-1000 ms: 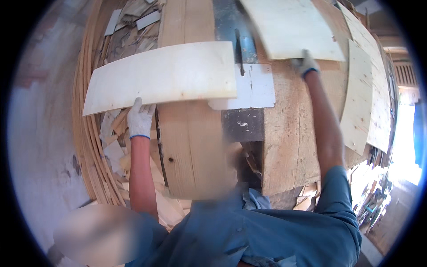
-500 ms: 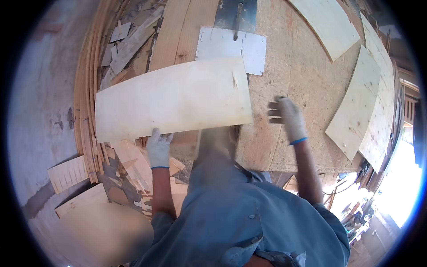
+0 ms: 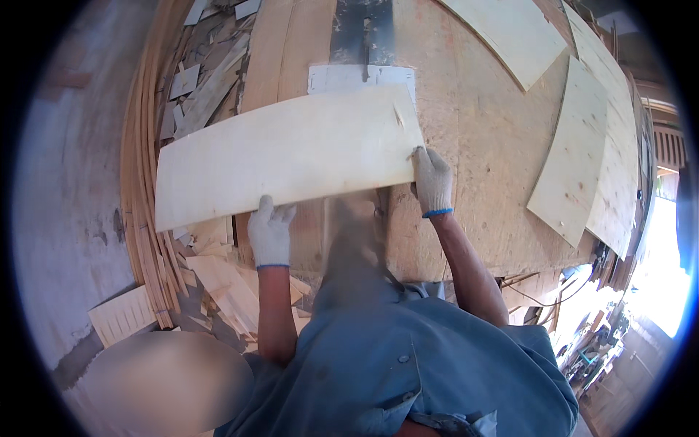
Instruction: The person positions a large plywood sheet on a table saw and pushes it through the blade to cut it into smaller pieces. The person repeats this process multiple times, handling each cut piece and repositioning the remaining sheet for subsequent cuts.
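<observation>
A pale rectangular plywood sheet [image 3: 291,149] is held up in front of me over the wooden worktable. My left hand [image 3: 270,231], in a whitish knit glove with a blue cuff edge, grips its near long edge, thumb on top and the other fingers partly hidden underneath. At the sheet's right end, my right hand [image 3: 433,180] in a matching glove is closed on the short edge near the corner. Beyond the sheet a white board [image 3: 399,75] lies flat, partly covered by it. A dark metal strip with a slot [image 3: 349,33] runs away from that board.
More plywood sheets [image 3: 571,153] lie along the table's right side and far right. Long thin wood strips [image 3: 142,160] stand at the left beside the wall [image 3: 73,182]. Offcuts [image 3: 218,284] litter the floor at lower left, and others are heaped beyond the table's left edge.
My right hand has come leftward from over the table and taken hold of the plywood sheet's right end. My left hand keeps its grip on the near edge.
</observation>
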### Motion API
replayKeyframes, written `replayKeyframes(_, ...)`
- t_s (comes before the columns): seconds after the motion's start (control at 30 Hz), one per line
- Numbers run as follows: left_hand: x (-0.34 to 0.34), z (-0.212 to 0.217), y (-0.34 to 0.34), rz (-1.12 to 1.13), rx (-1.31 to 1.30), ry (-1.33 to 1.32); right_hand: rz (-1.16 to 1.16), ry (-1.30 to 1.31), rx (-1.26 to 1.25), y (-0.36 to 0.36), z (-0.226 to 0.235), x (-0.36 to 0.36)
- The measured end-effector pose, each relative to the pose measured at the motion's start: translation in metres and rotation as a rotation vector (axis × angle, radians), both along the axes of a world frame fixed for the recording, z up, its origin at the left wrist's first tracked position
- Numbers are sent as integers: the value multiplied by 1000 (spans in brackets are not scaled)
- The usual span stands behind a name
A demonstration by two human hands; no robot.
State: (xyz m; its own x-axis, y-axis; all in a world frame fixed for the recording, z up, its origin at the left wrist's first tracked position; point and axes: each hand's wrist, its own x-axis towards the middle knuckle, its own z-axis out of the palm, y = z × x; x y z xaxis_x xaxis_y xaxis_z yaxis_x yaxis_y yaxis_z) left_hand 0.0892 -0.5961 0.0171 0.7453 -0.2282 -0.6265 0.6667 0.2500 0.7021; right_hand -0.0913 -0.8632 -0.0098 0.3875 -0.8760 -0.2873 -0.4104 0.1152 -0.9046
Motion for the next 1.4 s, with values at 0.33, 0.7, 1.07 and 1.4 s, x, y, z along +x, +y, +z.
replayKeyframes(0.33, 49, -8, -29, -100, -7, 3, -149, -1, -41, -11, -21, 25)
replayKeyframes(0.7, 65, -15, -39, -133, -8, -1, -207, 87, 54, -12, -12, 34)
replayKeyframes(1.07, 70, -22, -39, -176, -46, 50, -216, 73, -41, -12, -13, 36)
replayKeyframes(1.4, 99, 38, -59, -252, 164, -17, -236, -78, 439, -36, 69, 54)
